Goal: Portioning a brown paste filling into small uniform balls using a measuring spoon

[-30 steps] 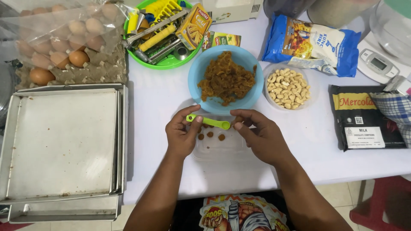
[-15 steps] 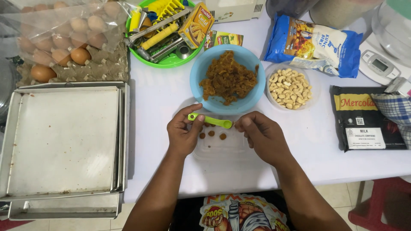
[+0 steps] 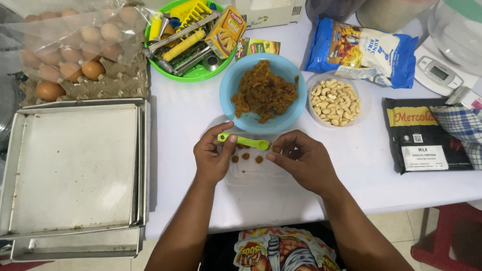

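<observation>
left arm: bare forearm, enters from bottom edge, angled up and slightly right
left hand (image 3: 213,156): palm down, fingers curled, thumb and forefinger pinched together at top
right arm: bare forearm, enters from bottom right, angled up-left
right hand (image 3: 303,161): back of hand up, fingers curled inward, fingertips (image 3: 271,156) pinched together, pointing left
hands: near each other, not touching, both low at table level
</observation>
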